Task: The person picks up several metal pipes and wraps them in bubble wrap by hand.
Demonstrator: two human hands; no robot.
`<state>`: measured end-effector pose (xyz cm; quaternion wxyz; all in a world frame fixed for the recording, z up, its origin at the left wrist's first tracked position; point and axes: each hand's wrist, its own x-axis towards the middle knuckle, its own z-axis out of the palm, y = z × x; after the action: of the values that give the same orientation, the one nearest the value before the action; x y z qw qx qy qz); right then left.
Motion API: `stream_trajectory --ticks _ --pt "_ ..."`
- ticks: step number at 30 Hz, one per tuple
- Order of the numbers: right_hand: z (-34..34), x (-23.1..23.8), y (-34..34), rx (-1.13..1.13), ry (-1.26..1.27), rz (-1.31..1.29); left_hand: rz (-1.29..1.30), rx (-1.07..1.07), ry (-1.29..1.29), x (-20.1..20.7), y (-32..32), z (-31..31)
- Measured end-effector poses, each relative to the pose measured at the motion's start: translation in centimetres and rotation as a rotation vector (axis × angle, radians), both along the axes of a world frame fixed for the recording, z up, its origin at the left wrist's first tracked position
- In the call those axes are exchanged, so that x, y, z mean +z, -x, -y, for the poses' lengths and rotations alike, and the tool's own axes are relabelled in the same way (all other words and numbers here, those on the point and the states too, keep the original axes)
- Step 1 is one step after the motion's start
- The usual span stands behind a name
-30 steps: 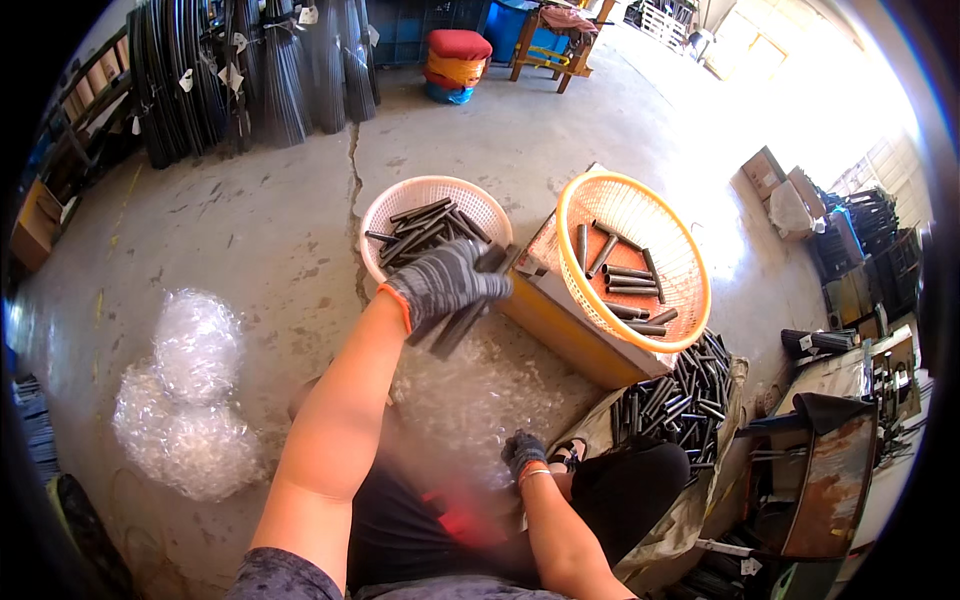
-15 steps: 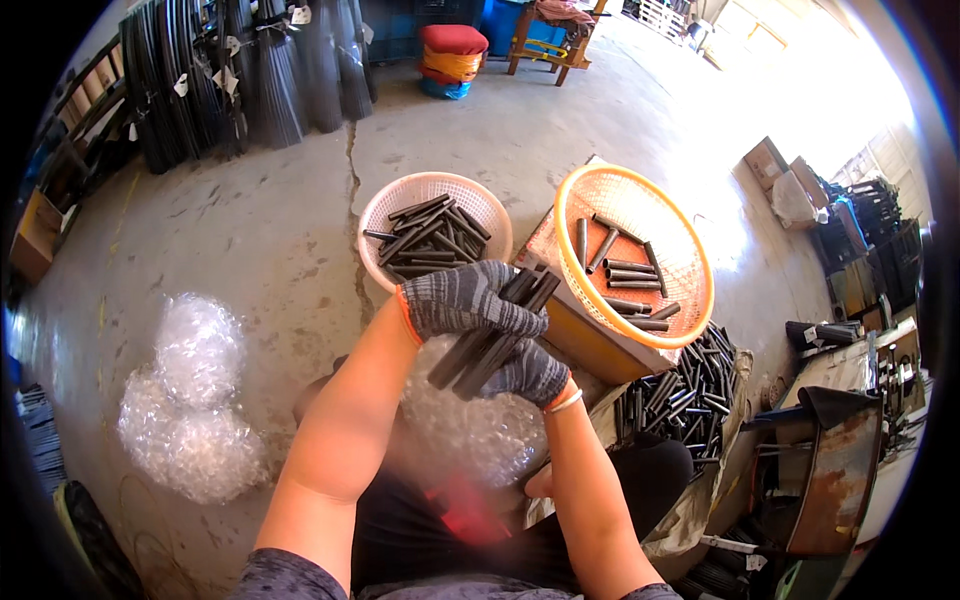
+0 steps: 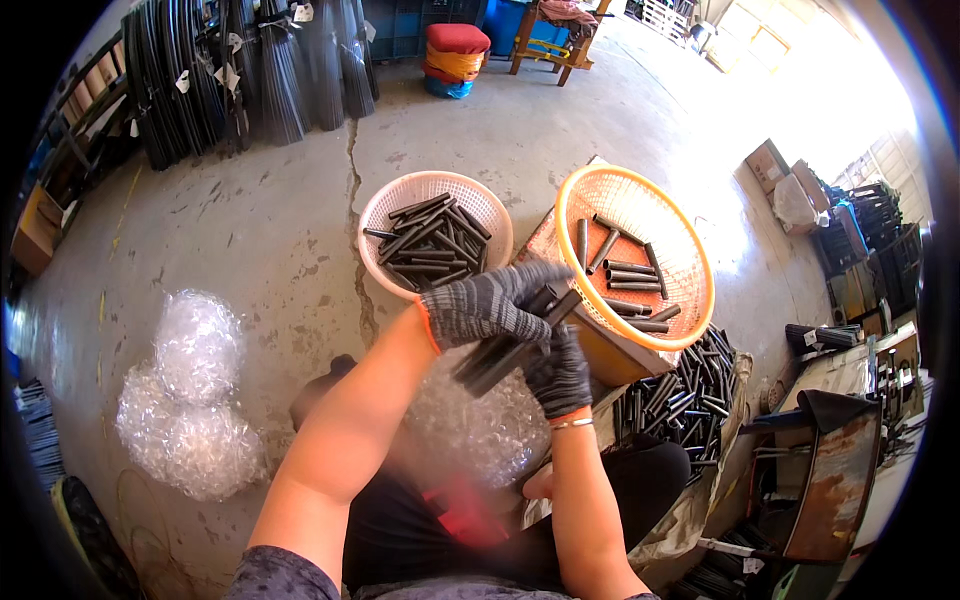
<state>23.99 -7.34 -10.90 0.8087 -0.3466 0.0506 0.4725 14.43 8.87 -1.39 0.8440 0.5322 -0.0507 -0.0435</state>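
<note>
My left hand (image 3: 480, 308), in a dark grey striped knit glove with an orange cuff, is closed around a small bundle of short black tubes (image 3: 492, 366). The bundle is tilted, and its upper ends stick out past the fingers. My right hand (image 3: 560, 378), in a matching glove, has its fingers curled against the right side of the same tubes. Beyond my hands, a pink basket (image 3: 376, 208) contains many loose black tubes. Beside it on the right, an orange-rimmed basket (image 3: 706, 262) with fewer tubes rests on a box (image 3: 600, 345).
A large pile of black tubes (image 3: 690, 395) lies on sacking at my right. Clear plastic bags (image 3: 195, 400) sit on the floor at left, and more clear plastic (image 3: 470, 425) is below my hands. A red-topped stool (image 3: 456, 42) and bundled black strips (image 3: 280, 80) stand farther back.
Both hands and the tubes have shifted slightly to the right. My right hand has come out from under the bundle to its right side, its fingers now pointing upward.
</note>
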Motion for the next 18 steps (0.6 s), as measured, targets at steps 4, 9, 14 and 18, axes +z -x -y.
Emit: stream_trajectory --ticks 4,9,14,18 --pt "-0.4 -7.5 1.4 0.064 0.060 0.420 -0.182 -0.024 -0.180 -1.4 -0.3 1.7" --pt "6.7 -24.2 -5.5 0.046 0.736 1.159 -0.234 0.086 0.117 -0.3 -2.1 3.2" --pt "15.4 -27.2 1.4 1.403 1.435 1.573 -0.200 0.245 0.257 -0.1 -0.5 0.7" --pt "14.6 -27.0 6.6 2.082 0.899 1.764 -0.221 0.322 0.244 -0.3 0.5 -0.3"
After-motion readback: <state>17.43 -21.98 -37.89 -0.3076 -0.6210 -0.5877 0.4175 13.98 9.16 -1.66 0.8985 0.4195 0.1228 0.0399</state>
